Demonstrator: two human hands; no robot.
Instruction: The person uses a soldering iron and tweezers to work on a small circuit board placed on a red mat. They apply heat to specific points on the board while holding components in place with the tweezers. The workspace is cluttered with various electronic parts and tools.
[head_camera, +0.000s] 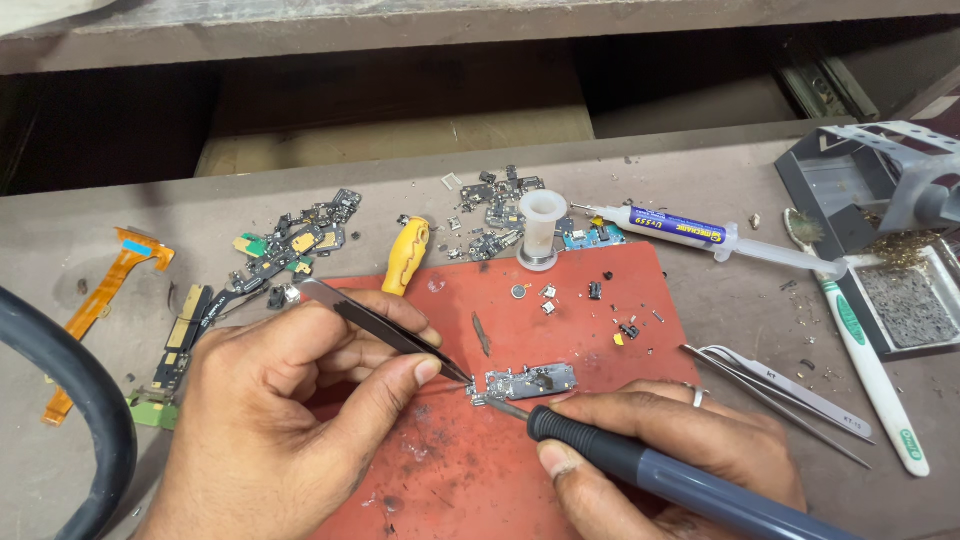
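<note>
**Tweezers and iron meet at the board's left end**

Head view: I see my left hand (290, 420) pinching a pair of tweezers (385, 330) between thumb and forefinger, tips down at the left end of a small circuit board (530, 381). My right hand (670, 440) is closed around a soldering iron (640, 465), its tip touching that same end from below. The board lies flat on the red mat (590, 320), near the mat's middle and a little toward its near edge.

To do this well, I judge the tweezers must hold steady while the iron touches only briefly; both heels of the hands resting on the mat would help.

The board sits just beyond my left thumb tip (425, 372) and just above my right fingers (640, 400), touching neither. Spare tweezers (775, 395) lie off the mat's right edge.
</note>
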